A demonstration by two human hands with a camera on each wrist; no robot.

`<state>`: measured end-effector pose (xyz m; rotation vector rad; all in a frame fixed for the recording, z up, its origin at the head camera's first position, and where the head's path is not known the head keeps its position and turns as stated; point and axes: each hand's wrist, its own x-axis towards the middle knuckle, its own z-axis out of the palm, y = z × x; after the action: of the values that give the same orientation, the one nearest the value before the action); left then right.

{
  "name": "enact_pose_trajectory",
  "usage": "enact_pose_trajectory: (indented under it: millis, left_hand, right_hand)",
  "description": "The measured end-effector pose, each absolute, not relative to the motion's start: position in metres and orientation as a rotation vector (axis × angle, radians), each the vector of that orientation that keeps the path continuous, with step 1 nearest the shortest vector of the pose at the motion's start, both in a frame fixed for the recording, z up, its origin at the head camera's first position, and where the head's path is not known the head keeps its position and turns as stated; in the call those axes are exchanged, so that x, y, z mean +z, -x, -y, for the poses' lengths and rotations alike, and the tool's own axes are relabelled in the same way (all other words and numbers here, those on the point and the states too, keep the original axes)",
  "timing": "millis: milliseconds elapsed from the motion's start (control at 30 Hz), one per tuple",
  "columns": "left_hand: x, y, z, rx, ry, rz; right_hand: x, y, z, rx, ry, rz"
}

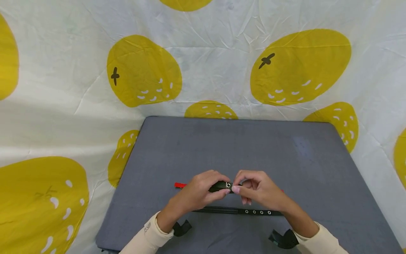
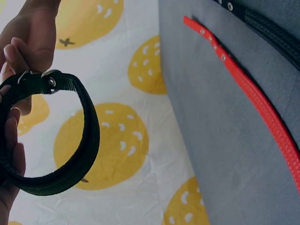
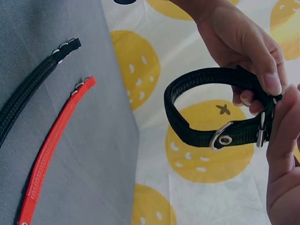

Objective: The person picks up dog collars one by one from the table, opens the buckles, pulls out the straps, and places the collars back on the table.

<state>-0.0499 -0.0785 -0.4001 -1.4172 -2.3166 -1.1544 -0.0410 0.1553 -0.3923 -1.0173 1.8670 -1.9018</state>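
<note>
A dark green dog collar [image 3: 201,75] is bent into a loop above the table, held between both hands. My left hand [image 1: 198,188] grips its band, with the thumb below and the fingers above. The fingertips of my right hand [image 1: 261,188] pinch the collar close to its metal buckle [image 3: 261,132], right beside the left fingertips. A metal D-ring [image 3: 213,140] and an eyelet [image 3: 225,140] show on the band near the buckle. In the left wrist view the padded loop hangs rounded; the strap's end is hidden by fingers.
A red collar [image 2: 255,96] lies stretched out on the grey table [image 1: 253,148], partly behind the hands in the head view. Nearer the person lies a black collar [image 1: 222,210] with several eyelets. A white cloth with yellow fruit prints [image 1: 144,70] hangs behind the table.
</note>
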Motion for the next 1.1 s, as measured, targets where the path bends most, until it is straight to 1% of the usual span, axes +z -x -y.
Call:
enact_pose_trajectory:
  millis: [167,333,500,700,867,1000,1100]
  left_hand:
    - [-0.3984,0.0508,0.0765,-1.149,1.425,2.317]
    - [-0.3960,0.0521,0.0744,-1.156,1.412,2.300]
    - [-0.3946,0.0533,0.0724,-1.168,1.409,2.285]
    - [-0.3943,0.0533,0.0737,-1.192,1.399,2.278]
    - [-0.3953,0.0541,0.0754,-1.221,1.389,2.271]
    - [-0.3951,0.0537,0.0761,-1.216,1.394,2.263]
    - [-0.3946,0.0531,0.0754,-1.186,1.409,2.258]
  right_hand:
    - [-0.3921,0.0386,-0.1522,-1.893,0.816,-1.918]
    - [-0.3922,0.0386,-0.1522,-1.898,0.717,-1.958]
    - [-0.3919,0.0403,-0.1543,-1.902,0.737,-1.980]
    - [-0.3924,0.0418,-0.1555,-1.998,0.858,-1.952]
    - [-0.3920,0.0439,-0.1579,-2.107,0.962,-1.788]
    - [-0.3910,0.0447,-0.1586,-2.117,0.969,-1.708]
    - [-0.3905,0.0443,-0.1576,-2.039,0.903,-1.783]
